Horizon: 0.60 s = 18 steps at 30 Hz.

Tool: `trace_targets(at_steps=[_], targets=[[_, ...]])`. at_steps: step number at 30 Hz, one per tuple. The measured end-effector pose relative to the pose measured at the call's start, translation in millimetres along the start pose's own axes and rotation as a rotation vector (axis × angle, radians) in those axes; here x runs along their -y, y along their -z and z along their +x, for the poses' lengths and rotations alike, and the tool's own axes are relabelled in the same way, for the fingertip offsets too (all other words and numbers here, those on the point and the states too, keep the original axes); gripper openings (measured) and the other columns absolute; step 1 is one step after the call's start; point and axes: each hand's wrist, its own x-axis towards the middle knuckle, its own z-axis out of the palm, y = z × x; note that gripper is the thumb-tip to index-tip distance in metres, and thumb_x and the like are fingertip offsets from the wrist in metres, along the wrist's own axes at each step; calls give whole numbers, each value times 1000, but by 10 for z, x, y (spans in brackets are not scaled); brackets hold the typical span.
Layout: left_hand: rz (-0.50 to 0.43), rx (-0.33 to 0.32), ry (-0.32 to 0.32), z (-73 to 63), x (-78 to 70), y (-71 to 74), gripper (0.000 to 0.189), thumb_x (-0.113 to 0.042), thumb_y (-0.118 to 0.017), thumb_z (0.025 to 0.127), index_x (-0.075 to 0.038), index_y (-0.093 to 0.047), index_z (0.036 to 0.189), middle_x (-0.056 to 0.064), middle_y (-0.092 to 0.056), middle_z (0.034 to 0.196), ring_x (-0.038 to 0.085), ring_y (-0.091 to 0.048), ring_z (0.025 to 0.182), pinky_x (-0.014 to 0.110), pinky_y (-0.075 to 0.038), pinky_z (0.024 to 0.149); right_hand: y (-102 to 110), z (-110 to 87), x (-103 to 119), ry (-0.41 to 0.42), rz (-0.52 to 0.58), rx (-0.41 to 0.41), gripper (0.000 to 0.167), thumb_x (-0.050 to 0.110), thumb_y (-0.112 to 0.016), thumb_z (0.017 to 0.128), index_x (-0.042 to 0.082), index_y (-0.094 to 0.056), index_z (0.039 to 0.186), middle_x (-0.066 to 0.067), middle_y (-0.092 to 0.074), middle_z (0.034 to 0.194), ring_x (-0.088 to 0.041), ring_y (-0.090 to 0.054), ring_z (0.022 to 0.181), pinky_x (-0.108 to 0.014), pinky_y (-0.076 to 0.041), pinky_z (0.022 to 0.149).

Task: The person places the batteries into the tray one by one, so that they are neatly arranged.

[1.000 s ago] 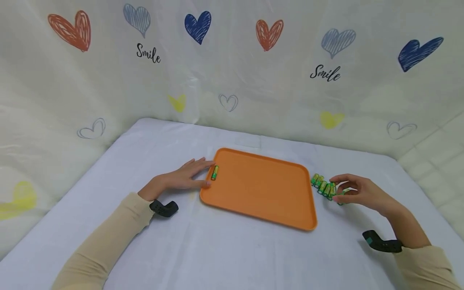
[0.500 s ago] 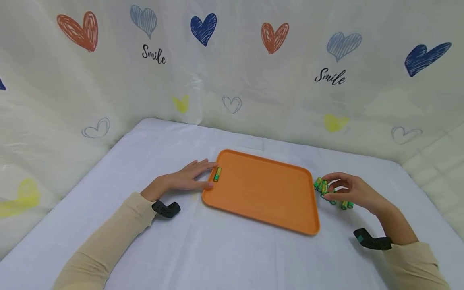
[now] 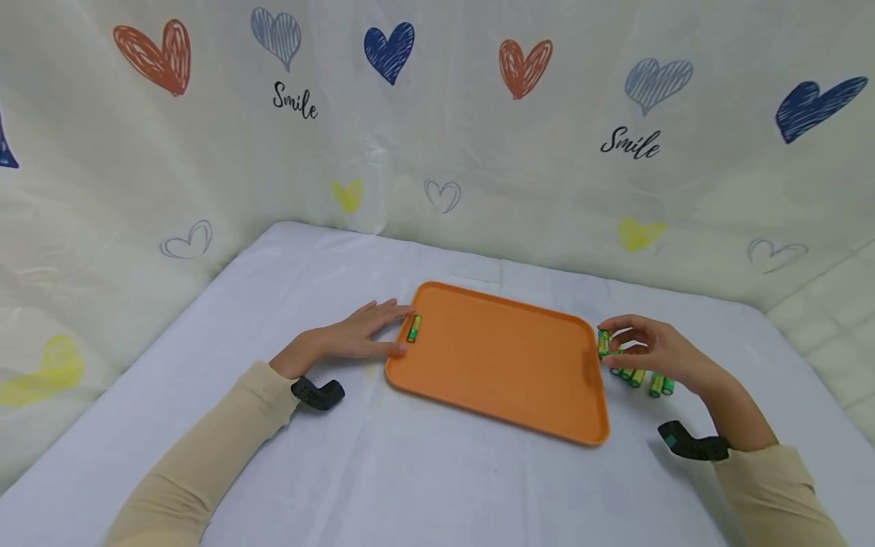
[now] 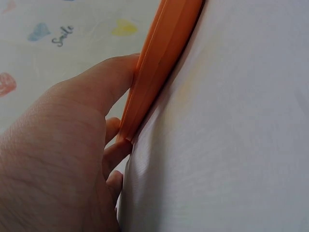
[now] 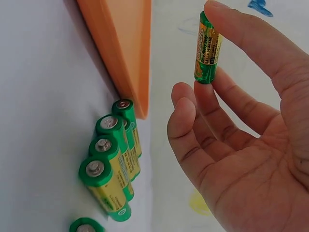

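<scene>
An orange tray (image 3: 499, 365) lies on the table, with one green and yellow battery (image 3: 414, 329) along its left end. My left hand (image 3: 355, 334) rests at that end, fingers spread and fairly straight. In the left wrist view, its thumb touches the tray's side wall (image 4: 161, 53). My right hand (image 3: 663, 349) is just off the tray's right rim. It pinches one battery (image 5: 207, 50) between the thumb and a fingertip, held upright in the right wrist view. Beneath this hand, several more batteries (image 5: 107, 186) lie side by side on the tablecloth, partly hidden in the head view.
A white cloth (image 3: 437, 486) covers the table. Behind it hangs a pale sheet (image 3: 465, 152) printed with hearts and the word Smile. Each wrist carries a black camera mount, the left one (image 3: 317, 393) and the right one (image 3: 693, 442).
My right hand has moved left from the far end of the battery row to the tray's right rim, now with a battery between its fingers. My left hand stays at the tray's left end.
</scene>
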Motion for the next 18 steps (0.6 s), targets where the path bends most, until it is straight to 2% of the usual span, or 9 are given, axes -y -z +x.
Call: trace_targets(at_steps=[5,12,18], targets=[[3,1,5,2,-3,-5,80,-58,-56,92,-22,-24,156,0,-20,162,20,-2,151,45,5,121,-23,75,70,24,18,-1,49,12,-75,86,-3,-54,128,-1,-61,110,-11,-60,96,-17,-54,79],[9,-11,-18,-1,6,2,82,-60,-55,92,-20,-23,156,2,-20,162,23,-3,151,46,4,120,-56,199,158,79,60,12,50,9,-75,86,-7,-53,127,7,-61,112,-10,-60,96,-18,-55,78],[12,-2,3,-7,-2,13,81,-57,-57,92,-22,-23,156,0,-20,162,20,-3,151,44,5,121,-80,279,243,83,67,8,48,10,-75,86,-4,-54,127,0,-61,110,-16,-60,97,-18,-54,79]])
